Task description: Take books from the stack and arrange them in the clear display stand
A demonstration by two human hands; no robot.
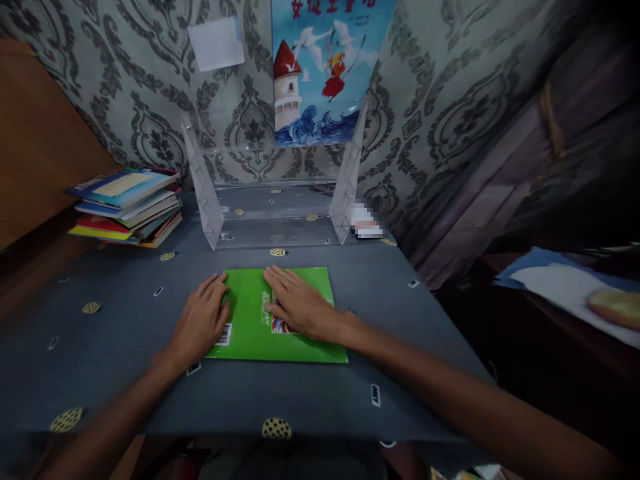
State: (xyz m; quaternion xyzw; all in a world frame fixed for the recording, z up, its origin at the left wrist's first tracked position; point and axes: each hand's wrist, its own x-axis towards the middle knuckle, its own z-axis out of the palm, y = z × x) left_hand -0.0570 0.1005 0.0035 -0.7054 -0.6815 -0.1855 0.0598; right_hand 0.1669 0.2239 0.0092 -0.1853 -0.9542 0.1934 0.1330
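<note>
A bright green book lies flat on the dark patterned tablecloth, its barcode at the lower left and a small picture near its middle. My left hand rests on the book's left edge, fingers extended, partly on the cloth. Across the book's upper middle lies my right hand, palm down with fingers stretched out, covering part of the small picture. Neither hand grips anything. Beyond the book stands a clear plastic rack with slanted sides, its shelves showing no books.
Several stacked books sit at the back left. A blue illustrated poster and a white paper are on the patterned wall. Right of the rack is a blurred item. A curtain hangs at the right, near a blue and white bundle.
</note>
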